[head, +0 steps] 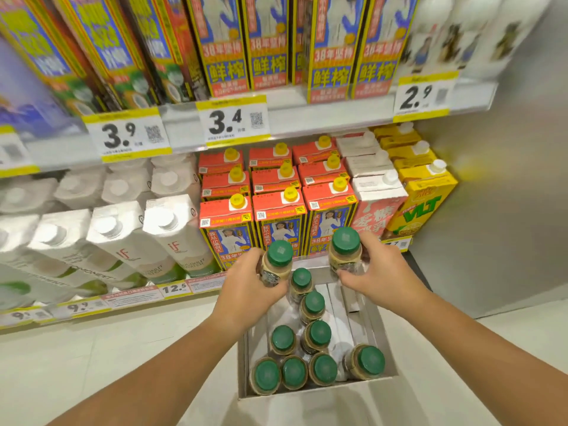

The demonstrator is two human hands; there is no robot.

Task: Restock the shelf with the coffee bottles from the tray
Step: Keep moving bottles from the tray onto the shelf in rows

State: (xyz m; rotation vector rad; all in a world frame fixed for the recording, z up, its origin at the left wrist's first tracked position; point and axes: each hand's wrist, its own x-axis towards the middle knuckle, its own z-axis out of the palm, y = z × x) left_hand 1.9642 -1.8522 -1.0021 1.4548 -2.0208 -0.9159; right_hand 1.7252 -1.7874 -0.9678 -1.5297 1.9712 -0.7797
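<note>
A grey cardboard tray sits on the floor below the shelves and holds several beige coffee bottles with green caps. My left hand grips one coffee bottle by its body, lifted above the tray's far left end. Above the far right end, my right hand grips a second coffee bottle. Both held bottles are upright, just in front of the bottom shelf.
The bottom shelf carries white coconut-water cartons, red-topped yellow cartons and a yellow VLT carton. An upper shelf with price tags holds tall yellow cartons. A grey wall panel closes the right side.
</note>
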